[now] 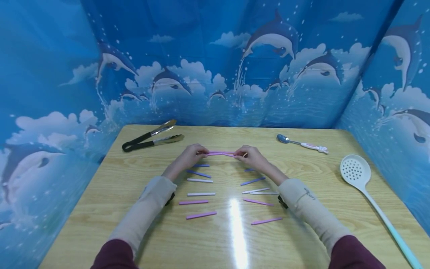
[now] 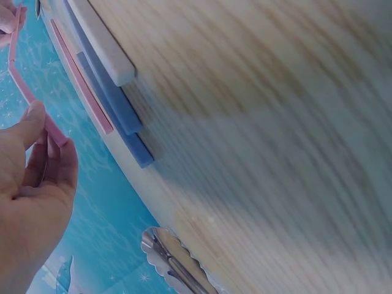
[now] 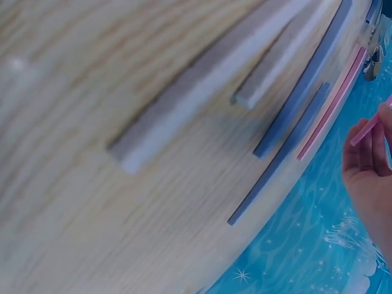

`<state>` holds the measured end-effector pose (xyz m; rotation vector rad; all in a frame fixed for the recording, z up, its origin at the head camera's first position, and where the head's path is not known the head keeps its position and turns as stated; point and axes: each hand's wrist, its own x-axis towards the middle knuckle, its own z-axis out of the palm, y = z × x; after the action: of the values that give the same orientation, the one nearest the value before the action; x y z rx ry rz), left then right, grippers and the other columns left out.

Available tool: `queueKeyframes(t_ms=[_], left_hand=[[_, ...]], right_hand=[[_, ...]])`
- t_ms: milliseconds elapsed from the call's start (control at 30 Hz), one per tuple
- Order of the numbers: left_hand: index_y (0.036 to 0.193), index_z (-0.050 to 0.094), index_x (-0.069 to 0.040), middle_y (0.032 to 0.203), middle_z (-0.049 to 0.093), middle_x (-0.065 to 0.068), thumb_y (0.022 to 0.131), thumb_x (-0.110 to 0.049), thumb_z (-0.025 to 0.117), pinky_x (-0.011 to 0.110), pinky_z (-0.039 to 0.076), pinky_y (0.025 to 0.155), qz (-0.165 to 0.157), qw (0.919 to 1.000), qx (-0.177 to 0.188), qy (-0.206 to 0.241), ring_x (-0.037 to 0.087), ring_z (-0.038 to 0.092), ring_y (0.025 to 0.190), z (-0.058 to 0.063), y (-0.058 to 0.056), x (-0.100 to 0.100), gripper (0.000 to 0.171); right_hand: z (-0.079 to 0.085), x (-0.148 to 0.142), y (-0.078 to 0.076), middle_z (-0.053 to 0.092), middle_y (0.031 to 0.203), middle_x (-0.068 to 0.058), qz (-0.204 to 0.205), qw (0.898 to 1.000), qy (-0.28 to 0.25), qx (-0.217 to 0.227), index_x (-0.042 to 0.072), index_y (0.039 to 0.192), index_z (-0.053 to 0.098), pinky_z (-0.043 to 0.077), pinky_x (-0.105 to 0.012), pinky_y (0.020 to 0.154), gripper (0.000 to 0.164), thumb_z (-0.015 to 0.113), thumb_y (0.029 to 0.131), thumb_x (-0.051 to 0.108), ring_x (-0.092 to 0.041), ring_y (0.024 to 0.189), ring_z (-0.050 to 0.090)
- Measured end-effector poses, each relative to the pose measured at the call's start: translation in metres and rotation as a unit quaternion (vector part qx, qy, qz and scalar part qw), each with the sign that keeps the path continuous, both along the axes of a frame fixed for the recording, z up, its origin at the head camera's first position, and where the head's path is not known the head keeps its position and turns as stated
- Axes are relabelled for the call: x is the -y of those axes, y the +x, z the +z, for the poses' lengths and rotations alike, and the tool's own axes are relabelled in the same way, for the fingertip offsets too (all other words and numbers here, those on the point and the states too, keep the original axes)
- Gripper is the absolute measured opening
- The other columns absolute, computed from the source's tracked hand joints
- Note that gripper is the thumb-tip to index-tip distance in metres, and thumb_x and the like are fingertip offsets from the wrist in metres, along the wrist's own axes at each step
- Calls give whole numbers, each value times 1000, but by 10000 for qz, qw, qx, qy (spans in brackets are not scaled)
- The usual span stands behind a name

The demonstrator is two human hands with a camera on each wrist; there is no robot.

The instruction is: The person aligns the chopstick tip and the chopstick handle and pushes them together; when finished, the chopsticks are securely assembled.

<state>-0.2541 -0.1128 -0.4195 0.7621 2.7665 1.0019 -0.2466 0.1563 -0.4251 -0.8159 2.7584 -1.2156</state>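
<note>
At the far middle of the table, my left hand point(image 1: 193, 155) and right hand point(image 1: 252, 157) face each other in the head view. Each pinches a slim pink stick between thumb and fingers. In the left wrist view, the left hand's pink stick point(image 2: 24, 89) meets the right hand's pink stick point(image 2: 13, 43) at a shallow angle; whether they are joined cannot be told. The right wrist view catches one end of the right pink stick point(image 3: 365, 131). Behind the held pieces, another pink stick point(image 3: 331, 107) lies on the table.
Blue, white and pink sticks lie in two columns, one left point(image 1: 201, 194) and one right point(image 1: 258, 202). Black-handled tongs point(image 1: 147, 140) rest at the back left. A spoon point(image 1: 299, 144) and a long slotted skimmer point(image 1: 359, 175) lie on the right. A dolphin-print curtain point(image 1: 215, 56) encloses the table.
</note>
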Motion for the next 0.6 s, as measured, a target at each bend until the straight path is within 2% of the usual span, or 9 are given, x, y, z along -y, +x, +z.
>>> queueKeyframes(t_ms=[133, 367, 600], left_hand=[[107, 69, 0, 104, 68, 15, 91, -6, 61, 35, 53, 88, -54, 10000, -39, -17, 26, 63, 96, 1, 1, 1, 18], [109, 69, 0, 107, 69, 16, 92, -6, 61, 34, 53, 87, -102, 9999, 96, -60, 25, 65, 96, 3, 2, 0, 20], [109, 68, 2, 103, 70, 15, 92, -6, 61, 32, 54, 84, -176, 9998, 94, -98, 24, 65, 91, -1, -1, -2, 20]], right_hand=[[3, 0, 0, 67, 84, -12, 74, 9999, 104, -4, -4, 96, 70, 55, -30, 71, 11, 65, 88, 2, -20, 78, 61], [5, 0, -2, 65, 84, -10, 118, 9994, 311, 54, -3, 98, 70, 53, -26, 69, 12, 64, 89, 4, -18, 77, 60], [5, 2, 0, 64, 85, -10, 150, 9996, 229, -9, -4, 100, 69, 53, -26, 68, 14, 63, 89, 2, -18, 77, 59]])
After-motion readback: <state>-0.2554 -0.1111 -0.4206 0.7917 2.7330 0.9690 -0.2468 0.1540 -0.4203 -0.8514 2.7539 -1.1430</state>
